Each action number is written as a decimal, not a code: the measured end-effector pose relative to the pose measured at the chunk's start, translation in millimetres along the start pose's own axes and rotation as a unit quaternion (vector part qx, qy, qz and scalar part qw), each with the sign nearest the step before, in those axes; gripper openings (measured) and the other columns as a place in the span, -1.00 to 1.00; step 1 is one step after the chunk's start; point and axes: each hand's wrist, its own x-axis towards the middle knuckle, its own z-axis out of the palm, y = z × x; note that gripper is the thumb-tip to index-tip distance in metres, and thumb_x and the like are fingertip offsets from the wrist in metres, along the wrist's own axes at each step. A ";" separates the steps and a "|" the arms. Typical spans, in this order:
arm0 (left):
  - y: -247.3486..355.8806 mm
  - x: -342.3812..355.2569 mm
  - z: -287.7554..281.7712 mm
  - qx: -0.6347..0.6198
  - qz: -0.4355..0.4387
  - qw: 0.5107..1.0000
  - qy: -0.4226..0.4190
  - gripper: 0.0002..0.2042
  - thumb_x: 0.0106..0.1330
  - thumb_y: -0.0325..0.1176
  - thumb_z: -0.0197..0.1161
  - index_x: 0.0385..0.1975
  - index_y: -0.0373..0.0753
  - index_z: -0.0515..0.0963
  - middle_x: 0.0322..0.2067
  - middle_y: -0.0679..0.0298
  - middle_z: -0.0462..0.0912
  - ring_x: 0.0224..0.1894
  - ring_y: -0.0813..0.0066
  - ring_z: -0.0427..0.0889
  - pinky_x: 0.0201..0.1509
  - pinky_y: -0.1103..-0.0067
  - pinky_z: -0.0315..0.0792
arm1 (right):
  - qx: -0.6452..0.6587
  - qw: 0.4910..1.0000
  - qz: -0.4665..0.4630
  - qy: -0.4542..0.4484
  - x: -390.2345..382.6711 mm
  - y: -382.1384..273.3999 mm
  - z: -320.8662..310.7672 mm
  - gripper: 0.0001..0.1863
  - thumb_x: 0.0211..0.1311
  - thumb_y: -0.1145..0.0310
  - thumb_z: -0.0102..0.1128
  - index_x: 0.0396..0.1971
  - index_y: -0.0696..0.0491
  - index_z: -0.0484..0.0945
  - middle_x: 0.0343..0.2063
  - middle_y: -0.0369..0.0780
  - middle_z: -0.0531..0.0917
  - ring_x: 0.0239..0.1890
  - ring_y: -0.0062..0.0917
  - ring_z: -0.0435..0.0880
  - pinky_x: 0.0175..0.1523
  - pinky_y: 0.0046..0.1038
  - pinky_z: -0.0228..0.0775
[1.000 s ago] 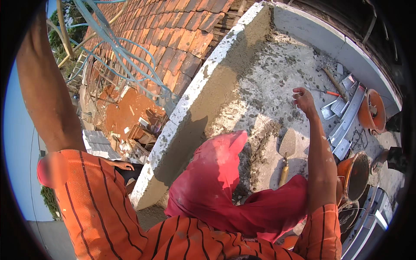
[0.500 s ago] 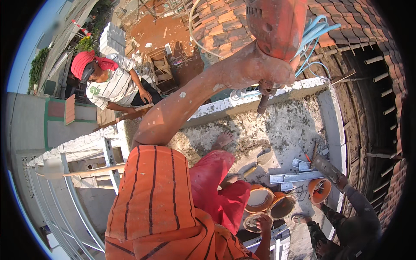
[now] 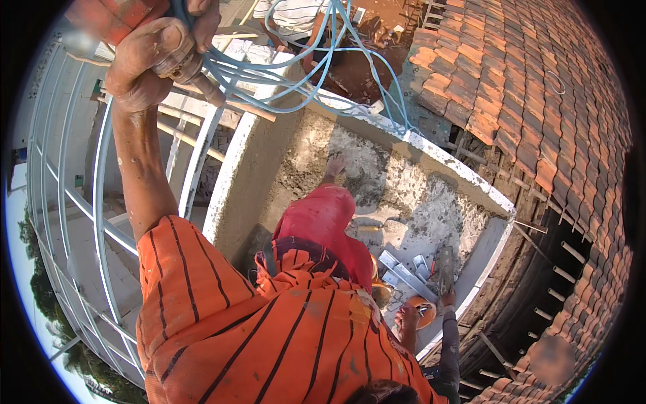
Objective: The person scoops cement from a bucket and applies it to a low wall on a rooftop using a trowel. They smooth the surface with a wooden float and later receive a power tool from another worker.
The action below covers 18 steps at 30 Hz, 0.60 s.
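My left hand [image 3: 151,64] is raised at the upper left, gripping an orange power drill [image 3: 124,17] with a metal chuck pointing down and right. Blue hose loops [image 3: 286,94] hang just beside it. My right hand [image 3: 406,316] is low at right of my orange striped shirt, fingers curled, next to an orange bucket [image 3: 425,318]; what it holds, if anything, is unclear. Below me are my red-clad leg and bare foot on a mortar-spotted slab [image 3: 309,145], with a trowel [image 3: 393,229] and cut metal channels [image 3: 400,273] on it.
A co-worker's grey-sleeved hand [image 3: 447,297] holds a long flat tool at lower right. Another worker [image 3: 296,17] is at the top. White-edged block walls [image 3: 491,195] border the slab; metal framing [image 3: 101,188] is at left, tiled roofs [image 3: 518,87] and dark rafter openings at right.
The view has swung and tilted. My left hand with the drill has moved from top centre to upper left; the worker above is now mostly out of view.
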 end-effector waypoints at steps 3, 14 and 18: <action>20.5 -88.7 -46.3 -0.054 -0.090 0.991 0.079 -0.53 -0.03 -0.08 0.30 -0.29 -0.26 0.27 -0.49 0.33 0.28 -0.50 0.62 0.27 -0.32 0.71 0.09 | -0.043 0.997 -0.056 -0.012 3.5 -59.7 14.7 -0.90 0.23 0.34 0.09 -0.26 -0.07 0.48 -0.54 -0.35 0.48 -0.62 -0.64 0.43 -0.57 -0.62 0.24; 40.0 -311.9 -24.0 -0.087 -0.376 0.838 0.386 -0.35 -0.31 -0.06 0.38 -0.23 -0.38 0.40 -0.59 0.31 0.42 -0.64 0.62 0.39 -0.58 0.71 0.30 | -0.205 0.957 -0.129 -0.159 33.8 -192.8 127.0 -0.76 0.25 0.22 0.17 -0.10 -0.12 0.49 -0.39 -0.39 0.52 -0.53 -0.69 0.48 -0.46 -0.59 0.29; 37.9 -347.2 0.3 -0.155 -0.541 0.760 0.324 -0.47 -0.16 -0.28 0.35 -0.13 -0.39 0.48 -0.51 0.25 0.57 -0.53 0.58 0.56 -0.56 0.67 0.39 | -0.305 0.926 -0.145 -0.168 -20.1 -233.0 190.0 -0.74 0.25 0.29 0.13 -0.06 -0.06 0.48 -0.35 -0.34 0.54 -0.49 -0.65 0.52 -0.41 -0.55 0.32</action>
